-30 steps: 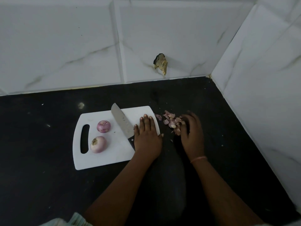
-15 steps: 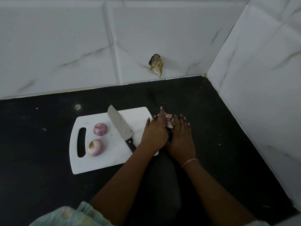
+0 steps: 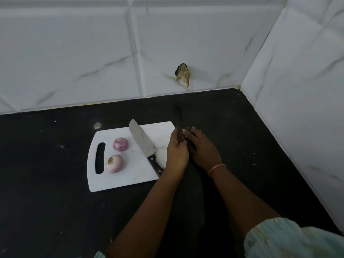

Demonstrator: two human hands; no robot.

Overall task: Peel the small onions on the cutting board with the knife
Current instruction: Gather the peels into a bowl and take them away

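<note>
Both hands, left and right, have cupped together around the peel scraps; knife idle, two onions peeled.

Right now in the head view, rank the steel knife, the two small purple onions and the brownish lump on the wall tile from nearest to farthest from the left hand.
From the left hand:
1. Steel knife with black handle, just left of it on the white cutting board.
2. Farther purple onion, mid-board.
3. Nearer purple onion, by the handle slot; close to the second.
4. Brownish lump, up on the wall tile.

Home kitchen: tiled walls, dark counter, cutting board.
</note>
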